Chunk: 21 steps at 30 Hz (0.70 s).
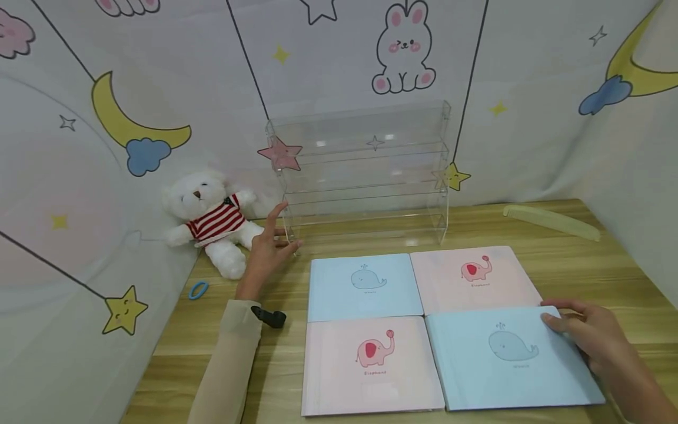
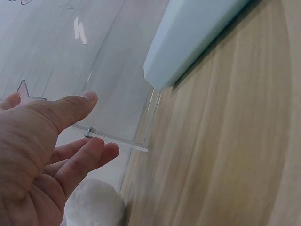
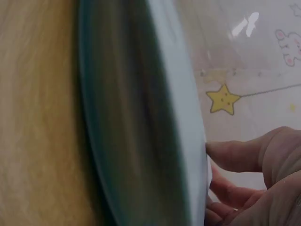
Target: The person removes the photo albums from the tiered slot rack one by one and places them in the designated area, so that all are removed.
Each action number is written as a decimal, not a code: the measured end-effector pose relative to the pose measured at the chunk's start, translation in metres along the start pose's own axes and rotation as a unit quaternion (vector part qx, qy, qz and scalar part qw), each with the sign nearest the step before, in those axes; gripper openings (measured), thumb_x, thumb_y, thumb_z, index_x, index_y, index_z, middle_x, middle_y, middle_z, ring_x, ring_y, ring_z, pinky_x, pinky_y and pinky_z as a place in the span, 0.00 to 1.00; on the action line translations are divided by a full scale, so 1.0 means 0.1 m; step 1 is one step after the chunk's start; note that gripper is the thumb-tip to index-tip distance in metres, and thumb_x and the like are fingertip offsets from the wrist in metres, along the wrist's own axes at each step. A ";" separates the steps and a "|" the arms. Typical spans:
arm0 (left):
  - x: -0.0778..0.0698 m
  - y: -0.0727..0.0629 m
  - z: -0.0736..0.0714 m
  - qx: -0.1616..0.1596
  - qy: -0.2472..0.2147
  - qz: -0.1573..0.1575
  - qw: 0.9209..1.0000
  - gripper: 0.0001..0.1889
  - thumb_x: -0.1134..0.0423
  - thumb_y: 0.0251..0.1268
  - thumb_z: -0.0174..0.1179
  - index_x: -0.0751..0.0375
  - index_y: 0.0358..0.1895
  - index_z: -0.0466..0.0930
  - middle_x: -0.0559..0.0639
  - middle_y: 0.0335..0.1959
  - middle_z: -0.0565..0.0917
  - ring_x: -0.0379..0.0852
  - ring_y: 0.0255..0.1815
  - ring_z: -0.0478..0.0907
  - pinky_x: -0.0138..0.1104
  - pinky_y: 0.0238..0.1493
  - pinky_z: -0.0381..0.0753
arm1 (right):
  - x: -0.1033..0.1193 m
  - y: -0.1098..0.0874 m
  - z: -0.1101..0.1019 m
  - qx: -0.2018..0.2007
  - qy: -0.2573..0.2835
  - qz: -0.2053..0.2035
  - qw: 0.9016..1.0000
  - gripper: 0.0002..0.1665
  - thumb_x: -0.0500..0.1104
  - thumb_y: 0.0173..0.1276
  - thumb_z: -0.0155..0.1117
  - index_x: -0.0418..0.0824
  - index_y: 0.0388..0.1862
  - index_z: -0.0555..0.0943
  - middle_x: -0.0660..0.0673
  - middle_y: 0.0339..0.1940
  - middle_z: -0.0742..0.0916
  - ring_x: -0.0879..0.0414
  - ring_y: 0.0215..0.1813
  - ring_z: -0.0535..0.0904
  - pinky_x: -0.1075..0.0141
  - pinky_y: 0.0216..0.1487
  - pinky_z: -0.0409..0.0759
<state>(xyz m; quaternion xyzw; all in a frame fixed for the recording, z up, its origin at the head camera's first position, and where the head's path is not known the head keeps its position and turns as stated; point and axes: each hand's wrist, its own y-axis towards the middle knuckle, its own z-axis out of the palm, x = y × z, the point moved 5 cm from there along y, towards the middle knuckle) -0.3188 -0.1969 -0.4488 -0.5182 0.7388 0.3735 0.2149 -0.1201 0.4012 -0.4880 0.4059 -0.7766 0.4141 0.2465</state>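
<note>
My left hand [image 1: 267, 250] is at the lower left side of a clear acrylic rack [image 1: 365, 171], its thumb and fingers spread apart around the side panel's edge. Whether it touches the panel I cannot tell. With my right hand [image 1: 598, 335] I hold the upper right corner of the front blue whale book [image 1: 477, 377], thumb on the cover. In the right wrist view the book's page edge [image 3: 136, 117] looks blurred. Beside it lie a pink elephant book [image 1: 339, 383], another blue whale book [image 1: 333, 288] and another pink elephant book [image 1: 439, 277].
A white teddy bear [image 1: 217, 227] in a striped shirt leans at the left, near a blue ring [image 1: 198, 290]. A pale yellow comb [image 1: 551, 222] lies at the back right. Behind the rack hangs a printed curtain [image 1: 339, 65].
</note>
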 end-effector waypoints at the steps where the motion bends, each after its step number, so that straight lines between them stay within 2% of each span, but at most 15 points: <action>1: 0.00 0.00 0.00 0.000 0.001 0.002 1.000 0.53 0.63 0.69 0.75 0.25 0.86 0.50 0.73 0.57 0.87 0.68 0.47 0.93 0.56 0.45 0.94 | 0.02 -0.01 0.01 -0.010 -0.036 -0.014 0.999 0.24 0.48 0.76 0.72 0.40 0.66 0.86 0.26 0.57 0.83 0.47 0.46 0.82 0.66 0.36 0.81; 3: 0.02 0.00 0.01 0.001 0.002 0.003 1.000 0.54 0.62 0.69 0.75 0.24 0.86 0.49 0.73 0.57 0.87 0.67 0.48 0.93 0.56 0.46 0.94 | 0.07 -0.04 0.02 -0.033 -0.109 -0.052 0.992 0.33 0.49 0.77 0.69 0.31 0.72 0.78 0.20 0.61 0.82 0.38 0.50 0.81 0.65 0.38 0.77; 6: 0.02 0.00 0.02 0.005 0.002 0.002 1.000 0.54 0.62 0.70 0.75 0.25 0.86 0.48 0.72 0.58 0.86 0.68 0.48 0.93 0.57 0.47 0.94 | 0.16 -0.09 0.02 -0.073 -0.192 -0.115 0.972 0.31 0.51 0.77 0.67 0.30 0.68 0.79 0.18 0.59 0.84 0.27 0.54 0.81 0.52 0.43 0.76; 9: 0.02 -0.01 0.02 0.008 0.002 -0.002 1.000 0.53 0.63 0.71 0.74 0.27 0.87 0.47 0.72 0.58 0.86 0.68 0.48 0.93 0.57 0.48 0.94 | 0.22 -0.14 0.03 -0.101 -0.239 -0.161 0.952 0.29 0.51 0.76 0.68 0.30 0.64 0.81 0.20 0.55 0.86 0.25 0.52 0.82 0.45 0.45 0.71; 12: 0.00 -0.02 0.03 0.012 0.009 -0.004 1.000 0.54 0.63 0.71 0.74 0.27 0.87 0.45 0.72 0.59 0.85 0.67 0.47 0.93 0.57 0.48 0.94 | 0.24 -0.16 0.03 -0.114 -0.243 -0.172 0.948 0.30 0.52 0.76 0.68 0.31 0.65 0.79 0.22 0.54 0.87 0.27 0.51 0.82 0.45 0.46 0.68; 15: -0.03 -0.02 0.04 0.017 0.015 -0.003 1.000 0.56 0.64 0.71 0.74 0.26 0.87 0.43 0.72 0.60 0.84 0.66 0.47 0.93 0.56 0.49 0.94 | 0.27 -0.17 0.05 -0.115 -0.227 -0.185 0.949 0.36 0.56 0.80 0.64 0.32 0.73 0.74 0.20 0.62 0.83 0.25 0.57 0.78 0.38 0.52 0.71; 19: -0.07 -0.01 0.01 0.013 0.014 -0.002 1.000 0.58 0.63 0.69 0.76 0.25 0.87 0.43 0.72 0.65 0.81 0.67 0.50 0.92 0.56 0.50 0.93 | 0.38 -0.21 0.11 -0.125 -0.186 -0.243 0.944 0.43 0.59 0.82 0.61 0.35 0.83 0.65 0.19 0.75 0.73 0.21 0.67 0.71 0.27 0.58 0.71; 21: -0.10 -0.01 -0.02 0.000 0.018 0.000 1.000 0.58 0.61 0.67 0.77 0.25 0.87 0.43 0.70 0.70 0.77 0.67 0.56 0.90 0.57 0.53 0.92 | 0.47 -0.23 0.14 -0.134 -0.165 -0.287 0.934 0.45 0.56 0.81 0.64 0.37 0.86 0.61 0.21 0.77 0.70 0.21 0.69 0.69 0.24 0.59 0.71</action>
